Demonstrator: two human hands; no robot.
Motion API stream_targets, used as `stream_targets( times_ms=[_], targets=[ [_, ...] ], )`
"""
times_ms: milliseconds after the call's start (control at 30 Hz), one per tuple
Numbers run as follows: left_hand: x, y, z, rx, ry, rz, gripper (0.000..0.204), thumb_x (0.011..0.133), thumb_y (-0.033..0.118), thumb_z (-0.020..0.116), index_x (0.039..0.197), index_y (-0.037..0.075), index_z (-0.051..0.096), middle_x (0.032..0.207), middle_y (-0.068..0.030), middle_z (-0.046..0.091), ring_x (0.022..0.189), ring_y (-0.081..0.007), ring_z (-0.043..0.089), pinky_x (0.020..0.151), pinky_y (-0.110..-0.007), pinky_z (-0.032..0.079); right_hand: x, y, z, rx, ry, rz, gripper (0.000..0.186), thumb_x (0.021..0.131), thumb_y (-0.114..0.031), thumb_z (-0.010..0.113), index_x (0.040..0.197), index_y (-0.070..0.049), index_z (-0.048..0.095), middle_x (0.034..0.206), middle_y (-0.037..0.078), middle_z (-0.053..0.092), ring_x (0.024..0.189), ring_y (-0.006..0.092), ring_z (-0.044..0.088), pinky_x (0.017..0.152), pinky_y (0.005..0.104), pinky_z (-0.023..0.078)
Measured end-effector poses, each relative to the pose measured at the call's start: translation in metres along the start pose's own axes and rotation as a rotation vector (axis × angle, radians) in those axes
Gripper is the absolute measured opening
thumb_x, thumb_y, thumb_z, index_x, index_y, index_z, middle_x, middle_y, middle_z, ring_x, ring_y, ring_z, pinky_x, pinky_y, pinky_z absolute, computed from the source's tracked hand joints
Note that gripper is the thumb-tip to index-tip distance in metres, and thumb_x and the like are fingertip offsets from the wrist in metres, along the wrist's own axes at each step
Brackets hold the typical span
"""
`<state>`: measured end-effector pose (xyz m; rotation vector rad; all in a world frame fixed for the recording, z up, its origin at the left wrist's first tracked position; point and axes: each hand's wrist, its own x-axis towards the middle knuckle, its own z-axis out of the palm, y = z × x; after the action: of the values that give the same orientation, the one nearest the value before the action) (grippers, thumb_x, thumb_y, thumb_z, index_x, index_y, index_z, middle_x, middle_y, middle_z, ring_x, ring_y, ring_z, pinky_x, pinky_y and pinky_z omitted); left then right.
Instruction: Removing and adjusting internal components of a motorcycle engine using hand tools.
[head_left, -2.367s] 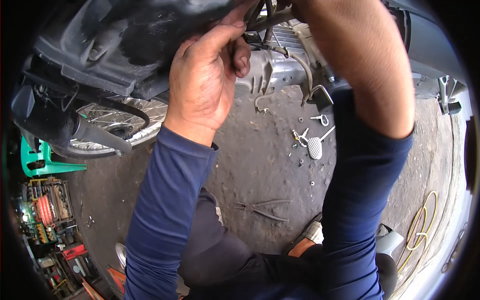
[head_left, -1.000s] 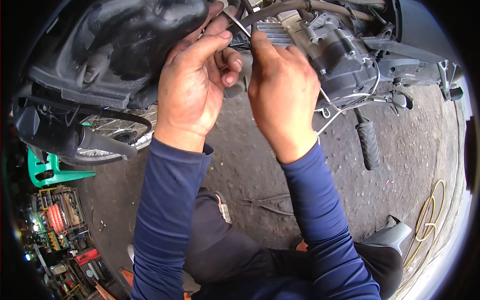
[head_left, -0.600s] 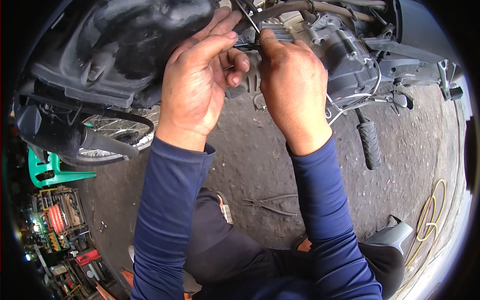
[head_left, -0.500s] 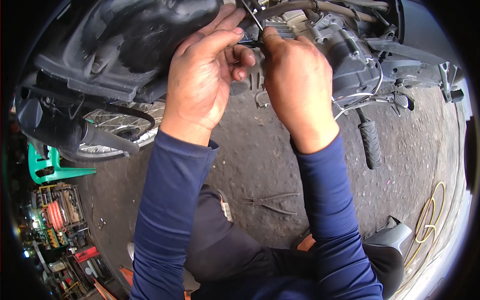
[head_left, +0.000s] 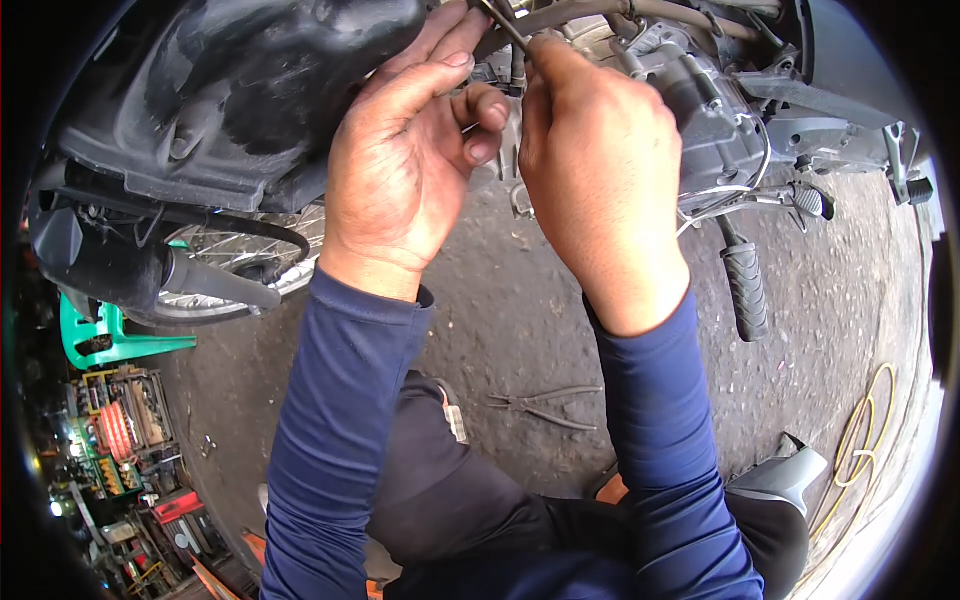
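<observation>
My right hand (head_left: 605, 165) is closed around a thin metal rod-like tool (head_left: 503, 24). Its shaft points up and left among the motorcycle's (head_left: 700, 90) parts, and its grip end is hidden in my fist. My left hand (head_left: 405, 160) is beside it, palm in view. Some of its fingers reach up under the black plastic body panel (head_left: 270, 80), while the others curl loosely with nothing visible in them. Just right of my right hand is the grey engine casing (head_left: 705, 140).
Pliers (head_left: 545, 405) lie on the rough dark floor (head_left: 500, 300) below my hands. The rear wheel (head_left: 235, 270) and exhaust (head_left: 120, 255) are at left, near a green plastic stool (head_left: 110, 335) and tool racks (head_left: 130, 430). A yellow cable (head_left: 850, 455) lies at right.
My right hand has shifted slightly right and down, its wrist turned a little, still gripping the metal tool. My left hand has moved only slightly. The pliers stay where they were.
</observation>
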<state>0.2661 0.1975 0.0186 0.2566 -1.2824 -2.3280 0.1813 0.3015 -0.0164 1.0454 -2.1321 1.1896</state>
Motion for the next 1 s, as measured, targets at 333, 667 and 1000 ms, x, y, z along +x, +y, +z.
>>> stream_targets(
  times_ms=[333,667,1000],
  targets=[
    [0.001,-0.002,-0.007,-0.089,0.027,-0.047,0.056,0.095,0.007,0.051,0.15,0.002,0.044,0.156,-0.0111,0.047,0.074,-0.016,0.058,0.061,-0.029,0.047,0.002,0.032,0.005,0.006,-0.092,-0.161,0.011,0.081,-0.003,0.062,0.092,-0.004,0.066,0.07,0.013,0.065,0.077,0.0323,0.066,0.066,0.0451,0.054],
    [0.005,-0.003,-0.009,-0.205,-0.17,0.049,0.055,0.099,0.015,0.054,0.151,0.0,0.046,0.153,-0.0078,0.052,0.083,-0.0141,0.057,0.07,-0.027,0.041,0.056,0.0,-0.045,0.195,-0.094,-0.168,0.014,0.086,-0.01,0.066,0.082,0.004,0.065,0.073,0.026,0.064,0.07,0.0428,0.067,0.065,0.0463,0.054],
    [0.003,-0.001,-0.005,0.102,-0.132,0.073,0.063,0.098,0.014,0.053,0.156,-0.002,0.035,0.16,-0.0151,0.042,0.083,-0.0103,0.052,0.067,-0.023,0.042,0.019,-0.003,-0.016,0.074,-0.056,0.024,0.008,0.092,-0.007,0.065,0.094,-0.001,0.069,0.077,0.024,0.065,0.075,0.0425,0.067,0.065,0.0478,0.051]
  ],
)
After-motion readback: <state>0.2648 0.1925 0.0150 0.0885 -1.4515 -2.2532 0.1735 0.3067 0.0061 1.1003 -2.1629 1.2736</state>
